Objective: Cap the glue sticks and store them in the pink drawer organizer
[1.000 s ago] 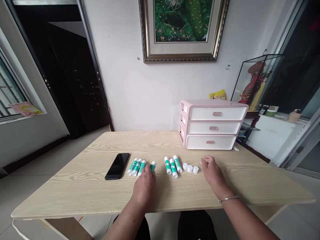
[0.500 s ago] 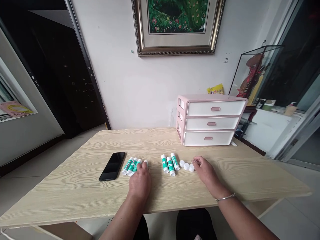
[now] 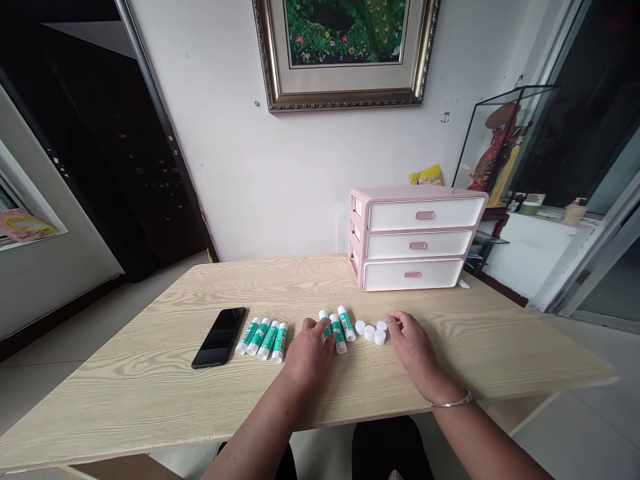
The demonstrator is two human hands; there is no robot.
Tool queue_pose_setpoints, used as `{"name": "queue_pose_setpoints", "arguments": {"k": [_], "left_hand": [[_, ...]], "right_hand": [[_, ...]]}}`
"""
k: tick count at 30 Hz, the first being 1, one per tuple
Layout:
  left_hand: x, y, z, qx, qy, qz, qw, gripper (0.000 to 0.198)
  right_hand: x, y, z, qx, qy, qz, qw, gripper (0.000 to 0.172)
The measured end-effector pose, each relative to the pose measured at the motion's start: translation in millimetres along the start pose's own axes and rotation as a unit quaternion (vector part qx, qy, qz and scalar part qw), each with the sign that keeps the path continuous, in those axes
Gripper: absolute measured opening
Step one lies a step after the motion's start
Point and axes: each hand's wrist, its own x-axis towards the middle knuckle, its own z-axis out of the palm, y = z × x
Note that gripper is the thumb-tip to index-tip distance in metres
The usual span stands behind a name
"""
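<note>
My left hand (image 3: 311,350) reaches over the leftmost glue stick (image 3: 324,315) of a group of three, with fingers and thumb closed about it. Its lower part is hidden by the hand. Two more green-and-white glue sticks, one in the middle (image 3: 339,333) and one on the right (image 3: 346,324), lie beside it. Several white caps (image 3: 369,333) sit to the right of them. Close by the caps rests my right hand (image 3: 411,343), its fingers curled together with nothing visible in them. Further left, a row of several glue sticks (image 3: 269,340) lies side by side.
A black phone (image 3: 219,338) lies left of the row on the wooden table (image 3: 150,393). At the back right stands a pink-and-white drawer unit (image 3: 417,247), with a yellow packet (image 3: 427,175) behind its top. A framed picture (image 3: 345,100) hangs on the wall.
My left hand has moved right from the row of glue sticks to the group of three, leaving a stick in the row. One more cap now shows beside my right hand.
</note>
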Motion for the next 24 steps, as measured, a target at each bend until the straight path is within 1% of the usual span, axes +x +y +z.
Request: {"name": "queue_pose_setpoints", "arguments": {"k": [2,4,9,14,17,20,22,24], "left_hand": [[4.9,4.4,0.0,0.014,-0.012,-0.002,1.000,0.036],[7.3,5.4,0.4,0.024,-0.008,-0.010,1.000,0.033],[8.7,-0.3,1.5,0.065,0.008,-0.064,0.996,0.028],[13.9,-3.4,3.9,0.087,0.007,-0.102,0.991,0.030],[17.3,-2.0,2.2,0.070,-0.001,-0.113,0.991,0.029],[14.7,-1.4,-5.6,0.032,0.002,-0.123,0.992,0.029],[6.8,-2.7,-13.3,-0.005,0.010,-0.122,0.992,0.032],[-6.4,-5.6,-21.0,-0.048,0.017,-0.107,0.993,0.035]], "right_hand": [[0.5,2.5,0.1,-0.004,-0.005,0.003,1.000,0.032],[1.4,4.9,0.6,-0.006,-0.009,0.009,1.000,0.032],[2.6,8.2,2.3,-0.011,-0.005,0.009,1.000,0.031],[0.8,6.9,1.9,-0.006,0.013,-0.007,1.000,0.031],[-0.4,6.7,0.4,0.004,0.033,-0.006,0.999,0.031],[-1.8,7.6,-3.2,0.026,0.058,-0.019,0.998,0.031],[-4.2,5.0,-7.3,0.050,0.077,-0.042,0.995,0.031],[-8.7,-4.4,-12.5,0.089,0.086,-0.052,0.991,0.032]]}}
